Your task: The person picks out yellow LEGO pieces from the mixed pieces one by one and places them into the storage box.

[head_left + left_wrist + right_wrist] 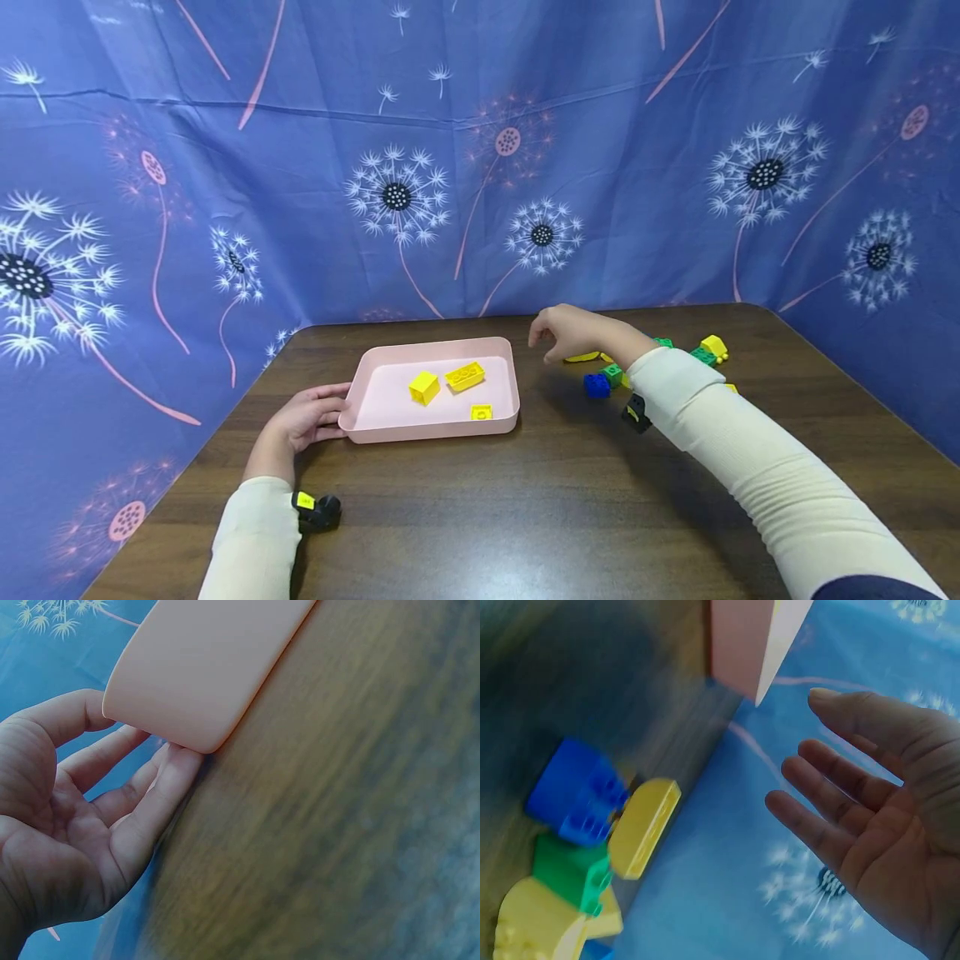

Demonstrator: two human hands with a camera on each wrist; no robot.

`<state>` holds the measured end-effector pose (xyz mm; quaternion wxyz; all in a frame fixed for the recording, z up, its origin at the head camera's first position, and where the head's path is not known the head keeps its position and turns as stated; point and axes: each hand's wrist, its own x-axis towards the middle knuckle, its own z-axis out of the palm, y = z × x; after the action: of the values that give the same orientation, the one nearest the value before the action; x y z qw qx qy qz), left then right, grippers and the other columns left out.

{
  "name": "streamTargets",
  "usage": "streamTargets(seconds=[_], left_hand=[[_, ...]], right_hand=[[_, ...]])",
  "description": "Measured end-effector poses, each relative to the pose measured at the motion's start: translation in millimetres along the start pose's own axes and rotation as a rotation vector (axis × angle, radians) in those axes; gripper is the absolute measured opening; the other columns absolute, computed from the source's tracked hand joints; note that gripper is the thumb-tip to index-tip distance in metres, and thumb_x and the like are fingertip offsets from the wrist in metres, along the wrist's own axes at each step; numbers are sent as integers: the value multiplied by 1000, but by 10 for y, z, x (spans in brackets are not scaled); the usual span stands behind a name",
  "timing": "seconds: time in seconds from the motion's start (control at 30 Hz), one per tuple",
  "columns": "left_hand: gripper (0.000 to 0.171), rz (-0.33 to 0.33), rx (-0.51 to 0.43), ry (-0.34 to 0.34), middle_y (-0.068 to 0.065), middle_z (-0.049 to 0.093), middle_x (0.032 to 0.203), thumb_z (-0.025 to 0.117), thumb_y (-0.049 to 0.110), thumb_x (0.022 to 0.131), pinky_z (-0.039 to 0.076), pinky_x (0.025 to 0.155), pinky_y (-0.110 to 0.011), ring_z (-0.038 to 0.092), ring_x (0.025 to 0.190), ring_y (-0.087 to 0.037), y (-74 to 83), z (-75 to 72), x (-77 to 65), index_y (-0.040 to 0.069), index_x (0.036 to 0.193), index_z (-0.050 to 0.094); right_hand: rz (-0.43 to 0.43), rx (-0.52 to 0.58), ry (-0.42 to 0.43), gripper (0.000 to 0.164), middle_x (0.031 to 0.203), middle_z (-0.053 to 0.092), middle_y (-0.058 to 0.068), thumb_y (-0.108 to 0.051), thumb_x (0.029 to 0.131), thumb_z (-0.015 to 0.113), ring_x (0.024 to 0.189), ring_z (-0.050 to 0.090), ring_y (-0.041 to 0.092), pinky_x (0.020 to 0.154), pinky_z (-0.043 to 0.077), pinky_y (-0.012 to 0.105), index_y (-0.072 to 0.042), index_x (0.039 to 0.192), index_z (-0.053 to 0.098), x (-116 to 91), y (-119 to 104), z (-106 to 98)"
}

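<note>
Head view: a blue dandelion cloth (465, 150) hangs beyond the left hand (311, 417) and the right hand (573, 329). Below both hands spreads the brown bench (465, 517). Pale sleeves (772, 475) cover the forearms behind them.

Between the hands sits the pink tray (431, 434), its near-left end at the left hand's fingertips. That hand is relaxed, its fingers reaching out and touching the tray's outer wall. The right hand hangs above the bench, just right of the tray, with its fingers loosely bent and apart, free of any thing, as the right wrist view shows.

A small black camera (318, 512) sits on each wrist.

In the tray, right of the left hand, lie a long yellow brick (466, 377), a yellow block (424, 387) and a small yellow brick (481, 412). Right of the right hand's fingers, and partly hidden by its forearm, is a loose group: a blue brick (597, 385), a green brick (612, 375), a flat yellow piece (582, 357) and others.
</note>
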<state>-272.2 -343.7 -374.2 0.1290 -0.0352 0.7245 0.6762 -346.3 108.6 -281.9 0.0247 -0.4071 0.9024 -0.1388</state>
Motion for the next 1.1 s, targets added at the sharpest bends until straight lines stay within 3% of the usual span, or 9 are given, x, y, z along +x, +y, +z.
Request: streamTargets(seconds=[0.33,0.63,0.87,1.0,1.1], left_hand=[[61,-5,-11,24,-5,70,99,56,4,95,58,72,-34,68,85,-15,4,-44,-6,-3,150,31],[61,-10,-22,19,-5,70,98,57,4,95,58,72,-34,68,84,-15,-10,-31,-15,-2,150,31],[62,5,-22,-5,-6,69,101,55,3,95,58,73,-35,68,86,-15,0,-2,-9,-3,151,28],[63,8,-19,-9,-7,69,103,55,3,95,58,72,-35,68,86,-15,2,4,-6,-4,151,27],[62,6,-18,-10,-7,69,103,55,3,95,58,72,-35,69,86,-15,8,6,-3,-4,151,27]], right_hand=[[128,12,-8,28,98,67,9,-4,78,78,84,58,24,80,52,42,-3,105,71,-57,341,-27],[259,35,-71,41,120,62,18,-6,80,77,107,57,35,87,50,47,1,119,66,36,522,71],[407,156,-110,63,139,50,23,-1,79,77,125,47,41,99,45,50,2,136,53,92,529,195],[443,146,-108,63,138,50,23,-1,78,78,126,46,41,100,44,49,3,136,53,104,529,267],[448,100,-106,53,133,54,24,1,78,75,120,50,40,94,48,46,3,129,59,115,530,302]])
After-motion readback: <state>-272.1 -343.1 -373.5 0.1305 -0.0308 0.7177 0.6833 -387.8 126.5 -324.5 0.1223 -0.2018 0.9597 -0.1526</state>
